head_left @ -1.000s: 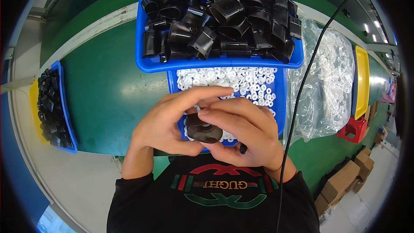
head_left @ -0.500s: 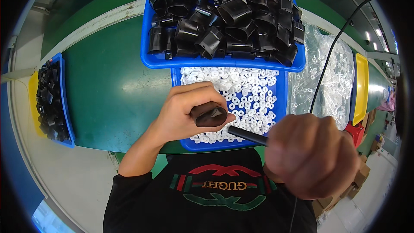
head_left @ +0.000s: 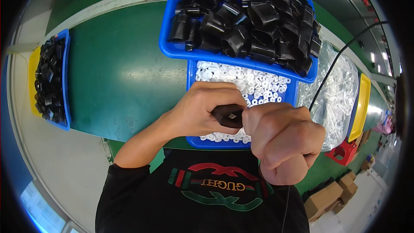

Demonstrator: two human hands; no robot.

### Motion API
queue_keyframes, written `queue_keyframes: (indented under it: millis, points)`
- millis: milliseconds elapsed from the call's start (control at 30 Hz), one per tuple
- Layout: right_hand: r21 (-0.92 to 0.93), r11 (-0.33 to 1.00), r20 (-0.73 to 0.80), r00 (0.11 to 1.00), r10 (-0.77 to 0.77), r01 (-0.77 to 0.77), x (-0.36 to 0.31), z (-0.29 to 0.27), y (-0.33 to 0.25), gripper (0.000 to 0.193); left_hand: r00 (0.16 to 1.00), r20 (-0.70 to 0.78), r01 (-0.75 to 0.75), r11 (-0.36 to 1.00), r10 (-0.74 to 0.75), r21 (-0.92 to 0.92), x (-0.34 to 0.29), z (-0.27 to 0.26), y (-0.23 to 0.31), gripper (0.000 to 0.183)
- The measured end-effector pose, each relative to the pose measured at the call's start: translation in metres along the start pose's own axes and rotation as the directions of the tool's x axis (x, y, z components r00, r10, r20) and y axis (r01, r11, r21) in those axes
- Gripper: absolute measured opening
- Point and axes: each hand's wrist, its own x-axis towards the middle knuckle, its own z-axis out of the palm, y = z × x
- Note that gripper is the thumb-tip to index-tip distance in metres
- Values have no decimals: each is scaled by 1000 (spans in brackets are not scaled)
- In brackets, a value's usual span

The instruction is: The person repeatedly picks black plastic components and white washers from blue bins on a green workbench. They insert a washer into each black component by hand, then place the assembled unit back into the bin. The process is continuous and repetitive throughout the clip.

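My left hand (head_left: 194, 108) is wrapped round a hollow black plastic housing (head_left: 224, 117), its oval opening turned toward me. Right against it is my right hand (head_left: 286, 140), closed in a fist. The fist covers the black rod-shaped tool that showed in it a moment ago; whether the tip is inside the housing cannot be seen. Both hands are above a blue tray (head_left: 192, 75) holding many small white ring-shaped washers (head_left: 215, 72). Overlapping its far side is a blue bin (head_left: 166, 45) heaped with similar black housings (head_left: 235, 41).
A clear plastic bag (head_left: 338, 90) of white parts lies to the right, beside a yellow tray (head_left: 362, 105). A black cable (head_left: 330, 71) hangs down past my right hand. Far left stands another blue bin (head_left: 67, 77) of black parts. A red stool (head_left: 343, 153) and cardboard boxes (head_left: 323, 198) are lower right.
My right hand has moved left and brought the rod-shaped tool up to the housing. My left hand has shifted slightly right with the housing. The whole view has turned a little.
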Motion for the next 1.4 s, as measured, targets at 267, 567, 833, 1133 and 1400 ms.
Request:
queue_keyframes:
  millis: [267, 567, 833, 1133, 1400]
  points:
    - [-87, 996, -34, 999, -23, 20, 1, 10, 11, 19, 1000, -5, 6, 999, -6, 39, -6, -1, 0, 37]
    - [-148, 985, -69, 993, -98, 86, 0, 19, 20, 23, 999, -36, -27, 994, 31, 107, -2, -14, 6, 34]
    - [363, 917, -34, 986, -166, 166, 26, 12, -6, 12, 996, -83, -38, 998, 41, 40, -5, -22, 8, 31]
    - [276, 958, -62, 996, -64, 78, 21, 8, -2, 62, 996, -76, -34, 992, 43, 122, -5, -20, 5, 30]
    - [213, 977, -178, 982, 63, -24, 13, 19, 0, 63, 998, -56, -27, 994, 33, 109, -3, -11, 2, 30]
